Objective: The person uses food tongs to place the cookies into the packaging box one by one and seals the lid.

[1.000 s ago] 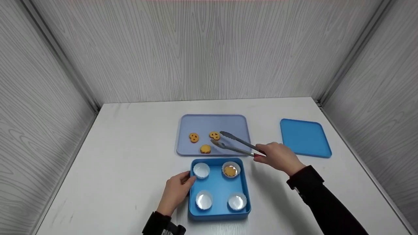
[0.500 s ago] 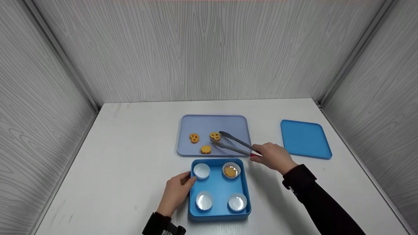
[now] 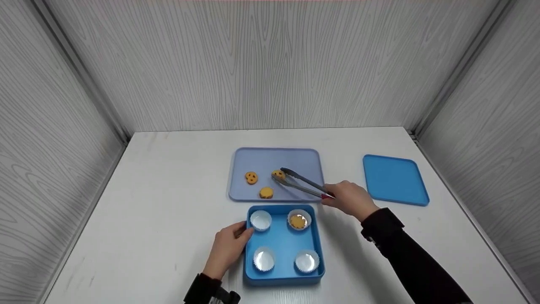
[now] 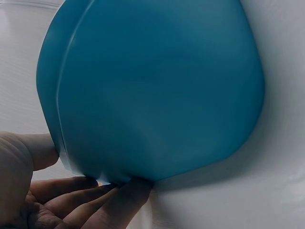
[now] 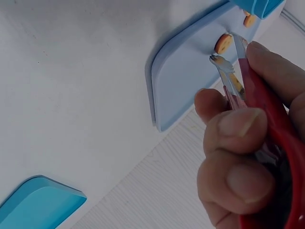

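My right hand (image 3: pixel 352 199) grips the red-handled metal tongs (image 3: pixel 304 180). Their parted tips stand on either side of a pretzel-shaped cookie (image 3: pixel 277 173) on the lavender tray (image 3: pixel 253 158). Left of it lies another pretzel-shaped cookie (image 3: pixel 251 177), and nearer the front a round yellow cookie (image 3: pixel 266 193). With thumb at the rim and fingers against the outer wall, my left hand (image 3: pixel 228 250) holds the left side of a blue box (image 3: pixel 282 245). White paper cups (image 3: pixel 264 259) stand in the box's corners; a yellow cookie (image 3: pixel 298 221) sits in the back-right one.
A flat blue lid-like tray (image 3: pixel 395 179) lies on the white table (image 3: pixel 168 202) at the right. Grey wood-grain panels (image 3: pixel 270 63) rise behind the table and along both sides. The box stands just in front of the lavender tray.
My right hand has moved slightly left and forward, bringing the tongs' tips closer together around the pretzel-shaped cookie. The left hand and the box have stayed in place.
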The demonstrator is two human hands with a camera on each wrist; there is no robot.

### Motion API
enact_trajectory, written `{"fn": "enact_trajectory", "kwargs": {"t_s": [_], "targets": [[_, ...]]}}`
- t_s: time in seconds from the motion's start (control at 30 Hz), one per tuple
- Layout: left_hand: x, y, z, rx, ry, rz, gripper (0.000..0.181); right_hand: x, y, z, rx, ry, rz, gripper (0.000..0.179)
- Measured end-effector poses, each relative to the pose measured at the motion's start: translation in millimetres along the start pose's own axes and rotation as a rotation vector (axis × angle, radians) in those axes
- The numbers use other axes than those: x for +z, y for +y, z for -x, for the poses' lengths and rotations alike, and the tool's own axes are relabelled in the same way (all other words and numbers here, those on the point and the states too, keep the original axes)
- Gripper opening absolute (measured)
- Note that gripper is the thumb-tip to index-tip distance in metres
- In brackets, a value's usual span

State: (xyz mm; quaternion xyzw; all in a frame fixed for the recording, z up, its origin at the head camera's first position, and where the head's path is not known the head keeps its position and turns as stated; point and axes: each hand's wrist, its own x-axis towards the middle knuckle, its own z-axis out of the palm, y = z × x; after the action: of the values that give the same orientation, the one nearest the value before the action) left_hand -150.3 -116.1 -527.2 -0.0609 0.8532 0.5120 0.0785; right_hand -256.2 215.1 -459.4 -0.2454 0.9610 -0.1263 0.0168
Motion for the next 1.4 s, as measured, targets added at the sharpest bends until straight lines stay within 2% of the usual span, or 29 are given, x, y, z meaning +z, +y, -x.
{"fn": "enact_trajectory", "kwargs": {"t_s": [0.53, 0.77, 1.1, 1.4], "targets": [[-1.0, -2.3, 0.4, 0.033, -0.001, -0.001, 0.054, 7, 3, 4.0, 0.003, 0.083, -0.01, 0.011], [-0.1, -3.4, -1.2, 0.013, -0.002, 0.0, 0.054, 10, 6, 8.0, 0.001, 0.099, 0.009, 0.016], [-0.3, -2.8, -0.5, 0.019, -0.004, -0.005, 0.055, 7, 10, 22.2, -0.045, 0.165, 0.019, 0.013], [0.6, -3.2, -0.8, 0.015, 0.006, -0.001, 0.054, -2, 5, 42.2, -0.104, 0.235, 0.058, 0.027]]}}
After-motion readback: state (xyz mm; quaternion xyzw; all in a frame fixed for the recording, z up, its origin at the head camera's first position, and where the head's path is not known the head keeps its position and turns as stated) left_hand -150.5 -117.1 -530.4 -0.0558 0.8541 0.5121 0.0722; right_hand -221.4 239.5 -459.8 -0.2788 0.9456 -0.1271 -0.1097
